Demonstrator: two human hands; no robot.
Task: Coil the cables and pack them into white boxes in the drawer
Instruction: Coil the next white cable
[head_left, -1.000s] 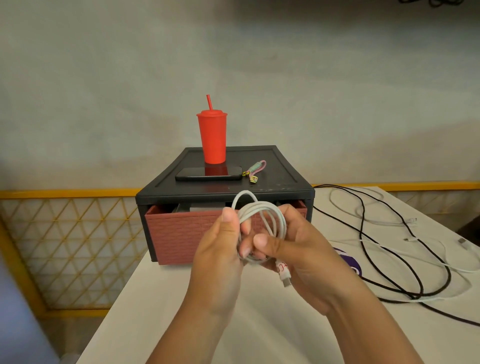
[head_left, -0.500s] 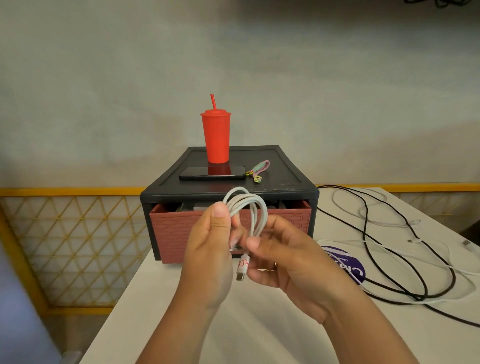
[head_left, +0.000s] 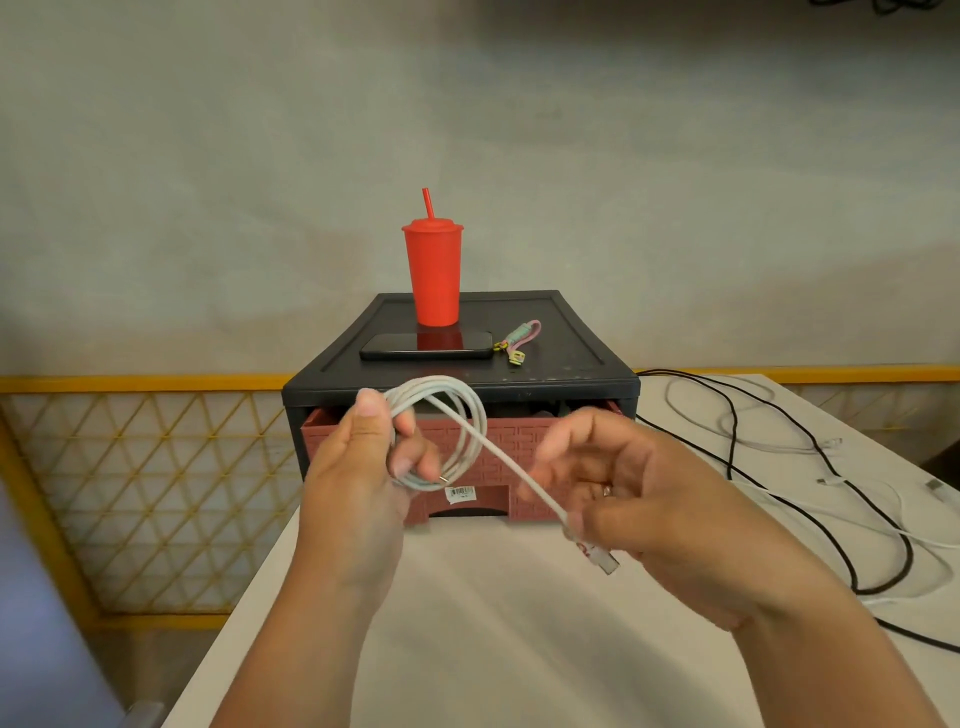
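While the left hand (head_left: 358, 467) holds the white cable (head_left: 470, 415) as an upright coil, thumb on top and fingers (head_left: 410, 462) curled through the loops, the right hand (head_left: 634, 499) pinches the free end just behind its plug (head_left: 600, 558), its other fingers loosely spread. Coil and tail hang in the air above the near part of the table (head_left: 493, 634), directly in front of the reddish drawer (head_left: 524, 441). The drawer stands slightly pulled out of its dark cabinet (head_left: 571, 364); a narrow gap shows along its top edge, and what lies inside cannot be made out. One straight run of cable crosses from the coil's top down to the right hand.

On the cabinet's top stand a red cup (head_left: 434, 275) with a straw, a dark phone (head_left: 426, 347) just in front of it, and a small strap (head_left: 519, 338) to the right. Bare table surface lies under and in front of both hands. To the right, a black cable (head_left: 909, 556) and loose white cables (head_left: 831, 442) sprawl toward the table's right edge. The left edge runs close beside the left forearm, with a yellow lattice railing (head_left: 145, 467) beyond it.
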